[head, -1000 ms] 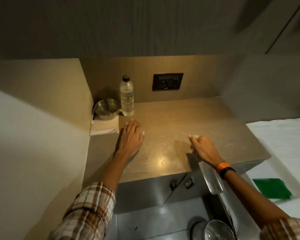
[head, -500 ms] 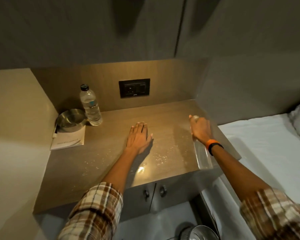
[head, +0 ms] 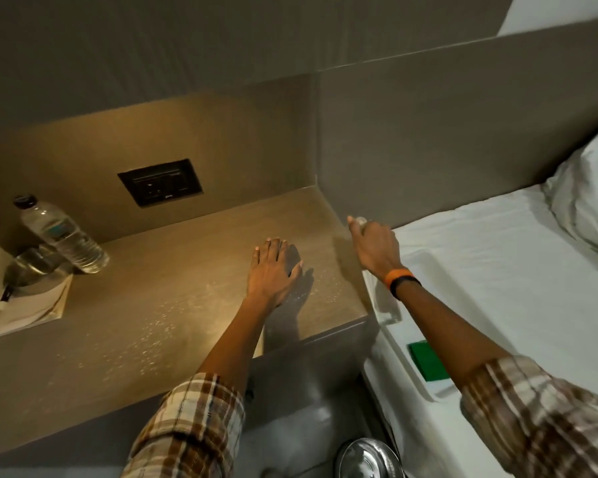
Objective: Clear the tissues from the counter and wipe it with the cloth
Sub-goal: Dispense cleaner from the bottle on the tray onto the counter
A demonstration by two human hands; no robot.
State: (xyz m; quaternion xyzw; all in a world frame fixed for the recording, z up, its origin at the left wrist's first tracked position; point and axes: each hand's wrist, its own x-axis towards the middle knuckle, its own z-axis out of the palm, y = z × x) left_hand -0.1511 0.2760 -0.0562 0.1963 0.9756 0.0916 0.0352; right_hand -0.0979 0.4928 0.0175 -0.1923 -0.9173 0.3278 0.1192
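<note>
My left hand [head: 273, 270] lies flat, fingers apart, on the brown counter [head: 159, 305], which is speckled with small shiny droplets. My right hand [head: 375, 244] is closed around a clear spray bottle [head: 382, 301] at the counter's right edge; its pale top shows above my fingers and its see-through body hangs below my wrist. A folded green cloth [head: 427, 360] lies on the white bed to the right, partly hidden by my right forearm. No tissues show on the counter.
At the counter's back left stand a plastic water bottle [head: 63, 236], a steel bowl [head: 35, 267] and a white booklet [head: 32, 312]. A black socket plate [head: 159, 182] is on the back wall. A bed with a pillow [head: 587, 208] is right; a steel bin lid [head: 370, 460] is below.
The view has swung to the right and closer. My right hand with the spray bottle has shifted to the counter's right edge. My left hand stays flat on the counter.
</note>
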